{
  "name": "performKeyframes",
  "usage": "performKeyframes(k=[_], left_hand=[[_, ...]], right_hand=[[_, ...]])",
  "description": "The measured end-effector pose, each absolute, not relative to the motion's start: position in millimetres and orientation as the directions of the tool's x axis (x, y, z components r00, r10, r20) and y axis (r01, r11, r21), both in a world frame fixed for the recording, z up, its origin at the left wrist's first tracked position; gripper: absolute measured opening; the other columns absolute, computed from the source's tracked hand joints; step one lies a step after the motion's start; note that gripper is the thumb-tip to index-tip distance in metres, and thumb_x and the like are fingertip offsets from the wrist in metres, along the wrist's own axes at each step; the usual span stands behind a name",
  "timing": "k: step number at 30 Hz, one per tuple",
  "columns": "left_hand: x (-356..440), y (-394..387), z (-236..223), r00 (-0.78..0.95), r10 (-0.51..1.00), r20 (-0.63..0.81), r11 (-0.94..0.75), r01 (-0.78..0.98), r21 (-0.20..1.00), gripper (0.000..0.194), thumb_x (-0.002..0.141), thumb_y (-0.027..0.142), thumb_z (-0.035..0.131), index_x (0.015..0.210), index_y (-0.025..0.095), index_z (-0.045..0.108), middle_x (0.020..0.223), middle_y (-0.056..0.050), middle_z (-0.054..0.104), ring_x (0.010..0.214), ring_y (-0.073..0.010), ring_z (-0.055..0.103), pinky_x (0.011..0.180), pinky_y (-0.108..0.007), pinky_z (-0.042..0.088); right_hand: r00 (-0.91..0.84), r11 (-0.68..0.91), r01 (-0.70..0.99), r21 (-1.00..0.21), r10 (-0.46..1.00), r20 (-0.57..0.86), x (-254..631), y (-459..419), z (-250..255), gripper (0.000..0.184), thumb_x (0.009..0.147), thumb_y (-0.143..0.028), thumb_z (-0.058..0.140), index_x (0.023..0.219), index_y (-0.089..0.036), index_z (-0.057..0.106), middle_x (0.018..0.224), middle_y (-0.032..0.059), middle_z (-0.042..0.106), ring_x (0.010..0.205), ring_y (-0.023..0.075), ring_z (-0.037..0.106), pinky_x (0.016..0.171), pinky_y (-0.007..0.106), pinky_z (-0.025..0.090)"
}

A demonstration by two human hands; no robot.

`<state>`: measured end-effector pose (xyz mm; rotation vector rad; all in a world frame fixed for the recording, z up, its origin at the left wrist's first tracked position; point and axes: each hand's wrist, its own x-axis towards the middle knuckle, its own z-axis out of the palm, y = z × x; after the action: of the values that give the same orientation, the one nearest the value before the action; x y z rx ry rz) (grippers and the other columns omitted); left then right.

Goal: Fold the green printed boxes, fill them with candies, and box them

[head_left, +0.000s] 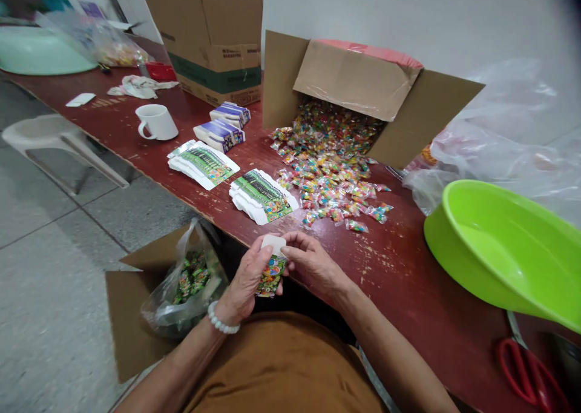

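In front of my body, my left hand [247, 280] is wrapped round a small green printed candy box [271, 275] with a white flap at its top. The fingers of my right hand [313, 261] pinch the upper right edge of that same box, near the flap. Beyond my hands on the red table lie two fanned stacks of flat green boxes, one nearer [263, 198] and one farther left [203, 163]. A heap of wrapped colourful candies [333, 183] spills out beside them from a tipped cardboard box [354, 77].
Purple-and-white packs [220, 135], a white mug [157, 122] and a closed carton [213, 43] stand at the back left. On the right are a lime-green basin [503, 249] and red-handled scissors [521, 364]. Below the table edge, a plastic bag [193, 280] of green packs sits in an open carton [120, 322].
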<state>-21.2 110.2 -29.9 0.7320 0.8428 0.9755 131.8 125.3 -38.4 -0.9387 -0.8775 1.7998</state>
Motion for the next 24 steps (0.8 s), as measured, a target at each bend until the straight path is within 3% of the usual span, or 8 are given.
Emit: performKeyframes(k=[2,5,7,10,13,15,19,24], left_hand=[[-18.1,109.6,-30.5,0.289,0.92,-0.266,0.361,-0.354,0.863,0.055,0.081,0.05,0.069,0.122,0.02,0.05,0.074,0.0,0.064,0.057,-0.0143,0.062,0.04,-0.021,0.051],[-16.4,109.3,-31.7,0.277,0.911,-0.307,0.388,-0.315,0.866,0.061,0.08,0.054,0.07,0.126,0.019,0.051,0.069,0.003,0.061,0.047,-0.0117,0.057,0.038,-0.02,0.049],[-17.0,109.4,-31.7,0.302,0.888,-0.348,0.442,-0.345,0.828,0.064,0.081,0.057,0.067,0.129,0.018,0.051,0.069,0.001,0.062,0.045,-0.0124,0.058,0.038,-0.022,0.049],[-19.1,109.7,-29.9,0.419,0.812,-0.406,0.569,-0.413,0.711,0.062,0.089,0.061,0.052,0.133,0.018,0.048,0.07,-0.002,0.065,0.044,-0.016,0.061,0.039,-0.025,0.051],[-21.0,109.8,-26.3,0.471,0.766,-0.437,0.635,-0.453,0.626,0.057,0.096,0.058,0.038,0.136,0.019,0.045,0.069,-0.004,0.065,0.044,-0.018,0.062,0.04,-0.028,0.052],[-21.4,109.4,-24.2,0.464,0.755,-0.464,0.652,-0.452,0.609,0.052,0.097,0.054,0.036,0.136,0.021,0.045,0.068,-0.004,0.065,0.043,-0.0179,0.062,0.039,-0.027,0.051],[-19.4,108.0,-23.7,0.407,0.78,-0.476,0.624,-0.437,0.648,0.049,0.096,0.051,0.042,0.134,0.021,0.05,0.068,-0.003,0.065,0.042,-0.0166,0.061,0.038,-0.025,0.049],[-16.6,105.9,-29.5,0.351,0.829,-0.436,0.554,-0.4,0.731,0.057,0.094,0.058,0.045,0.135,0.019,0.055,0.07,-0.004,0.067,0.045,-0.0155,0.061,0.041,-0.025,0.051]], right_hand=[[-0.336,-0.353,-0.324,-0.878,0.91,-0.242,130.7,125.7,-37.9,0.024,0.074,-0.032,0.076,0.089,-0.019,0.062,0.07,-0.0031,0.063,0.05,0.0072,0.052,0.048,0.019,0.043],[-0.205,-0.151,-0.079,-0.985,0.97,-0.132,129.7,124.9,-37.2,0.015,0.08,-0.031,0.071,0.088,-0.02,0.065,0.072,-0.0022,0.064,0.053,0.0084,0.054,0.049,0.019,0.045],[-0.162,-0.029,0.082,-0.996,0.986,-0.042,130.1,124.0,-37.5,0.012,0.084,-0.031,0.066,0.087,-0.02,0.066,0.073,-0.0008,0.067,0.052,0.0092,0.055,0.047,0.02,0.044],[-0.169,0.138,0.166,-0.976,0.98,0.109,132.9,123.0,-38.5,0.012,0.088,-0.032,0.061,0.086,-0.021,0.066,0.082,0.002,0.071,0.049,0.01,0.055,0.048,0.023,0.045],[-0.205,0.405,0.288,-0.868,0.911,0.358,137.7,122.0,-37.8,0.012,0.09,-0.03,0.061,0.084,-0.023,0.068,0.079,0.0039,0.071,0.063,0.0155,0.061,0.063,0.029,0.05],[-0.267,0.491,0.327,-0.807,0.867,0.42,140.8,120.3,-35.7,0.013,0.091,-0.029,0.06,0.085,-0.023,0.069,0.077,0.0046,0.07,0.072,0.0183,0.063,0.072,0.032,0.05],[-0.317,0.387,0.261,-0.884,0.9,0.3,142.4,115.9,-30.8,0.019,0.094,-0.031,0.058,0.082,-0.022,0.068,0.08,0.0042,0.069,0.075,0.0175,0.063,0.074,0.032,0.05],[-0.262,0.004,0.043,-0.999,0.965,-0.007,135.8,118.0,-30.1,0.018,0.082,-0.034,0.073,0.079,-0.019,0.065,0.077,0.0004,0.066,0.053,0.0095,0.054,0.051,0.024,0.046]])
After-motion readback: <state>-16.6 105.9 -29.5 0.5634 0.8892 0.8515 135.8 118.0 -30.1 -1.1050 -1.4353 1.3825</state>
